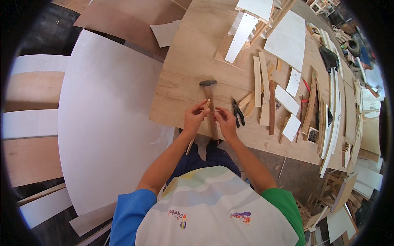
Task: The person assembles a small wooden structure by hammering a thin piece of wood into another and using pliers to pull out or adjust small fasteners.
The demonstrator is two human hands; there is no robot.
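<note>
My left hand (pixel 194 117) is closed round a thin wooden strip (pixel 207 104). The strip slants, its upper tip above my fingers and its lower end showing below my wrist. Close by on the right, my right hand (pixel 225 121) is pinched, thumb against fingers; whatever may be between them is too small to make out. A hammer (pixel 209 91) lies on the wooden table (pixel 176 90), dark head away from me, its handle running down between my hands. Just right of my right hand rest black-handled pliers (pixel 238 113).
Wood strips (pixel 257 82) and small white panels (pixel 287 99) are scattered right of the pliers. A white-and-wood assembly (pixel 242 37) stands at the far side. A large white board (pixel 111 119) lies left of the table. Wood offcuts (pixel 328 197) pile up at lower right.
</note>
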